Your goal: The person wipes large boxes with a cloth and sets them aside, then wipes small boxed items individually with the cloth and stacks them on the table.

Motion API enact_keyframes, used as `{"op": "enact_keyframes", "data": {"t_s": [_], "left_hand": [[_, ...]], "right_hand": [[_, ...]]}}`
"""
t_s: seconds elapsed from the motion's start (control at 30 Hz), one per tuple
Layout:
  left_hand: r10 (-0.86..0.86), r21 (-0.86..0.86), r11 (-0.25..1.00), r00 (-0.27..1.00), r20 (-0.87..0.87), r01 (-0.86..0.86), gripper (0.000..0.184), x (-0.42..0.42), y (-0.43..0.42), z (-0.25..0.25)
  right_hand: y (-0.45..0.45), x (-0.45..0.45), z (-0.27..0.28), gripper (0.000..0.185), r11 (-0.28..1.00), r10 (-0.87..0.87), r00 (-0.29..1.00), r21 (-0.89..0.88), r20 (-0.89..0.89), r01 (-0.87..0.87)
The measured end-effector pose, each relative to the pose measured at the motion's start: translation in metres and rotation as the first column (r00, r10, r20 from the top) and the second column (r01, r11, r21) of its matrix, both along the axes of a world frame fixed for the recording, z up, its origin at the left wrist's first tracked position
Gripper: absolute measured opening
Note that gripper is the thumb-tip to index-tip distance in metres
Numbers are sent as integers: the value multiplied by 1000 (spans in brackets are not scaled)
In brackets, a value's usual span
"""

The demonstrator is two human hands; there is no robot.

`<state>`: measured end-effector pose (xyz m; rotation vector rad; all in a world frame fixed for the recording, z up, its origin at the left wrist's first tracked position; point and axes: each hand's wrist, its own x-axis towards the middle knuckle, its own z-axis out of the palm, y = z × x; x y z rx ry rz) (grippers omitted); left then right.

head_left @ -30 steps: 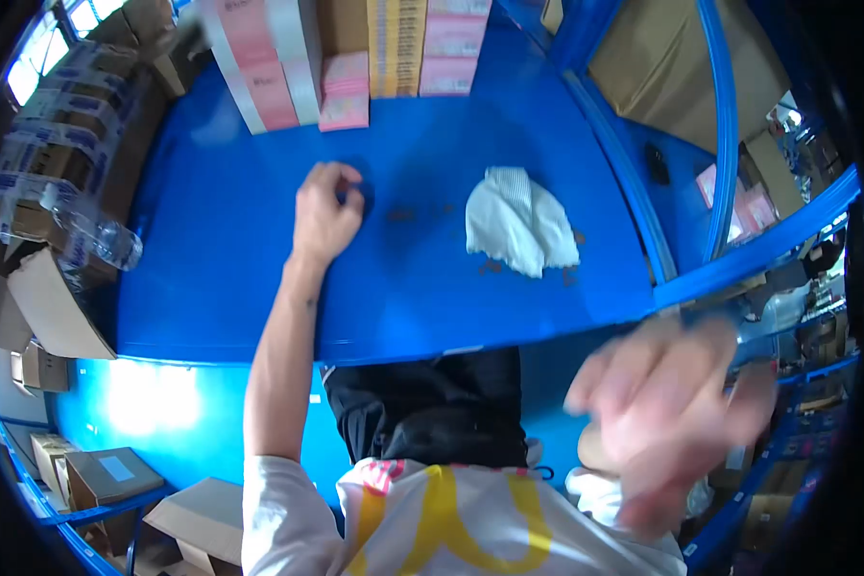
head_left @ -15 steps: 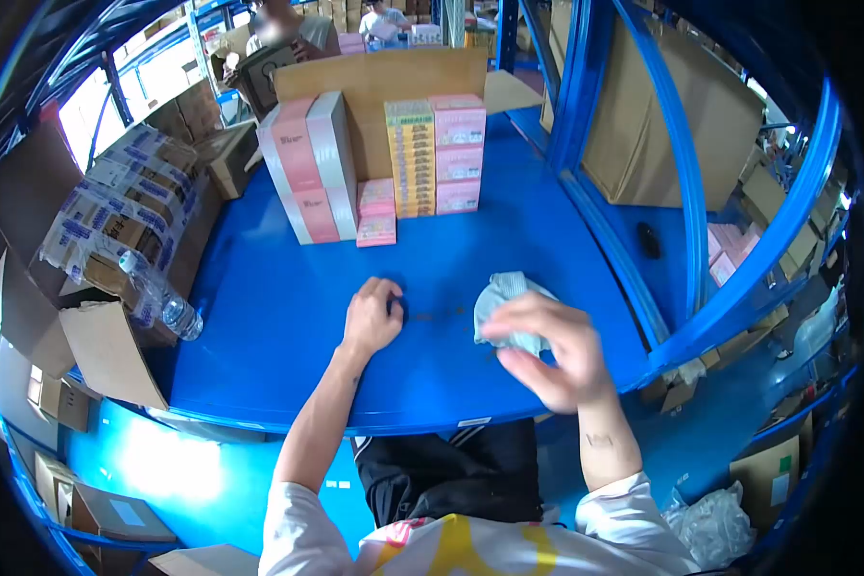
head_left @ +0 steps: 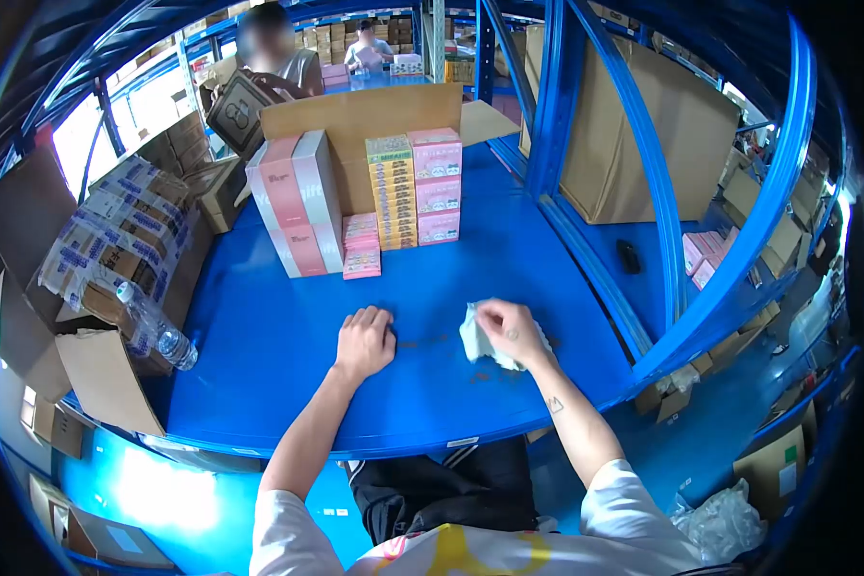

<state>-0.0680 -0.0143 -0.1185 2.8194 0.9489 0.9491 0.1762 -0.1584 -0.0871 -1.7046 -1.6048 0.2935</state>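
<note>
Right hand (head_left: pixel 511 331): fingertips pinching pale, crumpled fabric cloth (head_left: pixel 472 344); the rest lies loose under the palm.
Left hand (head_left: pixel 366 343): loosely curled on smooth blue tabletop (head_left: pixel 408 403), well apart from cloth; nothing visible inside, can't tell how tightly closed.
Marks: small, flat brown patches (head_left: pixel 480 377) beside cloth.
Cloth handling: limp, likely to fold; gathering more under flat fingers should give steadier control.

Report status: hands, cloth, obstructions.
Right hand on cloth, grip unclear. Left hand curled, resting on blue tabletop. Cloth crumpled, partly hidden. Stacked boxes farther back, clear of both hands.
</note>
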Motion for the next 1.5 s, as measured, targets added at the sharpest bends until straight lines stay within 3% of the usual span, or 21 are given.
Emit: {"op": "enact_keyframes", "data": {"t_s": [0.07,0.1,0.13,0.2,0.23,0.4,0.53,0.57,0.63,0.7,0.73,0.77,0.8,0.87,0.9,0.97,1.03,1.07,1.2,1.33,1.5], "left_hand": [[11,-45,999,1000,28,-10,20,4,-9,-6],[-44,-132,988,974,223,75,20,13,-19,-4],[-78,-195,965,906,415,173,20,25,-28,1],[-76,-251,912,736,673,324,22,35,-38,11],[-62,-256,892,661,748,373,22,35,-40,15],[3,-509,818,883,469,268,30,3,-25,24],[308,-870,375,842,443,320,33,-16,-1,24],[317,-872,381,843,435,307,33,-16,4,28],[551,-821,170,638,538,545,34,-7,-7,39],[766,-627,30,386,515,778,35,7,-15,46],[760,-630,24,395,516,776,35,11,-13,45],[732,-605,1,412,543,796,34,11,-13,42],[702,-581,-23,427,570,813,34,9,-12,39],[649,-539,-70,448,614,839,33,3,-10,35],[650,-551,-71,457,607,832,33,3,-11,38],[674,-623,74,421,607,779,31,12,-15,53],[693,-679,217,379,613,702,28,14,-20,59],[700,-685,219,378,606,695,28,9,-20,55],[157,-709,569,791,591,417,25,-14,-6,33],[81,-763,544,883,463,350,22,-14,-10,31],[98,-677,644,838,536,357,21,-1,-12,25]], "right_hand": [[8,-7,15,14,998,48,878,54,-475,-25],[14,-9,22,16,993,105,774,105,-625,-50],[23,-8,22,16,994,96,772,96,-628,-46],[43,-6,18,20,910,347,256,258,-902,-324],[52,-9,18,20,910,341,256,249,-905,-331],[94,-22,8,22,940,227,441,77,-868,-332],[121,4,-39,28,911,182,156,107,-971,-398],[130,5,-48,29,904,176,108,117,-978,-411],[122,-1,-60,32,824,254,-115,277,-960,-495],[110,3,-58,35,726,313,-318,441,-895,-527],[97,-15,-25,39,803,363,146,229,-920,-550],[88,-35,6,47,886,331,577,36,-747,-462],[89,-38,1,47,891,332,573,49,-749,-452],[91,-44,-18,52,845,150,493,-148,-857,-514],[93,-44,-26,52,844,148,480,-142,-865,-516],[94,-43,-43,53,823,262,646,-183,-717,-537],[95,-47,-46,53,812,354,641,-116,-681,-571],[96,-47,-45,53,811,391,600,-47,-698,-583],[94,-40,-39,53,845,375,353,160,-857,-509],[98,-25,-49,53,908,302,-82,313,-950,-278],[98,-27,-48,54,923,257,-174,295,-951,-248]]}}
